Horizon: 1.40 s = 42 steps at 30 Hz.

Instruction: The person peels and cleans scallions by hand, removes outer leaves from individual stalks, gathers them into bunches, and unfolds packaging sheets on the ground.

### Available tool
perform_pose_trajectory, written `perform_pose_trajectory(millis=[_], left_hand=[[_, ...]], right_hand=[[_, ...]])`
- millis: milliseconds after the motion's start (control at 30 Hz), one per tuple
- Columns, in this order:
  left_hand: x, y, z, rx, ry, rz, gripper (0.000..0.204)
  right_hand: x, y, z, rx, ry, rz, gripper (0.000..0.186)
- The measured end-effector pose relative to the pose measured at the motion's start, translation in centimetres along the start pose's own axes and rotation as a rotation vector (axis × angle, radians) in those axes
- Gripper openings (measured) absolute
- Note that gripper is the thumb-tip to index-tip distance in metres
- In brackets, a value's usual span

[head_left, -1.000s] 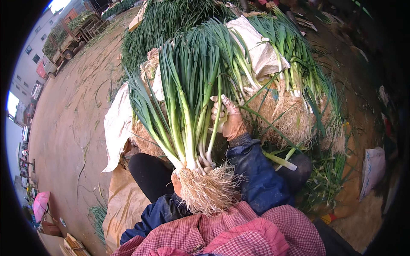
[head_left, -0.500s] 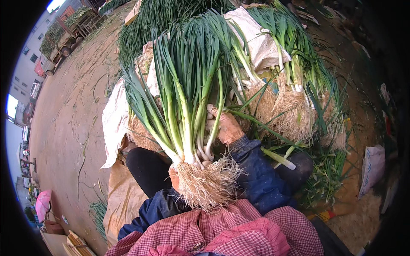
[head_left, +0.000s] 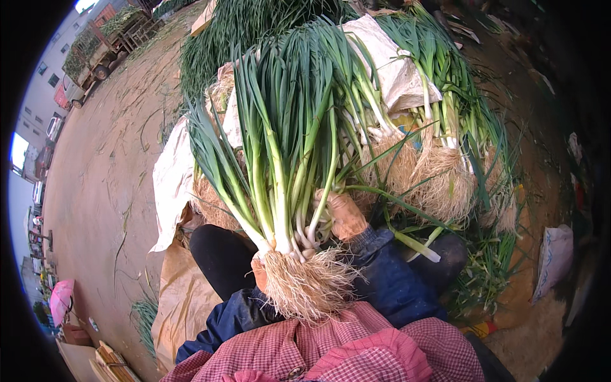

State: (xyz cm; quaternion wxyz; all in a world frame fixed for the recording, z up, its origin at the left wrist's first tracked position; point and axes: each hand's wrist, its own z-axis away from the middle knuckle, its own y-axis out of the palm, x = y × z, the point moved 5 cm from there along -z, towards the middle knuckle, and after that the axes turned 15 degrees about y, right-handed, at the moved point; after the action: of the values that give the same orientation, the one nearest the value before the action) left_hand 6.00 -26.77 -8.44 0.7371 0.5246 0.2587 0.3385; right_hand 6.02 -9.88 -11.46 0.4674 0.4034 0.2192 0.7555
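A large bunch of green garlic [head_left: 280,165] stands before me, long dark leaves at the top, pale stalks below and a mass of tan roots [head_left: 309,283] nearest my body. My left hand [head_left: 259,272], in an orange-tan glove, supports the bunch at its base; the roots hide most of its fingers. On the right side of the stalks, my gloved right hand [head_left: 344,215] has its fingers curled in against the white lower stems. Its fingertips are partly hidden behind the stalks.
More rooted green garlic [head_left: 445,172] lies to the right, partly under a white sack [head_left: 391,60]. A loose cut stalk [head_left: 417,245] rests by my right knee. Another white sack [head_left: 168,184] lies at left, and leaf scraps [head_left: 487,274] litter the ground at right.
My right hand has slid down along the stalks toward the white bases. The bunch and my left hand stay nearly in place, with a slight shift of the whole view.
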Motion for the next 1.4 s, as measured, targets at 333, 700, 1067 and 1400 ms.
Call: perform_pose_trajectory(millis=[333,700,1067,1400], left_hand=[[0.6,2.6,-0.9,0.068,-0.132,-0.071,0.058],[2.6,3.8,-0.7,0.295,-0.253,-0.044,0.040],[2.6,4.9,-1.4,0.192,-0.246,0.066,0.081],[2.1,1.8,-0.9,0.244,-0.230,-0.059,0.066]], right_hand=[[1.4,3.6,3.6,0.599,-0.036,-0.446,0.025],[-3.5,-3.4,14.3,0.067,0.148,0.660,0.026],[9.0,-23.1,47.3,-1.816,-0.494,0.738,0.026],[5.4,-0.6,7.5,-0.165,-0.321,0.547,0.034]])
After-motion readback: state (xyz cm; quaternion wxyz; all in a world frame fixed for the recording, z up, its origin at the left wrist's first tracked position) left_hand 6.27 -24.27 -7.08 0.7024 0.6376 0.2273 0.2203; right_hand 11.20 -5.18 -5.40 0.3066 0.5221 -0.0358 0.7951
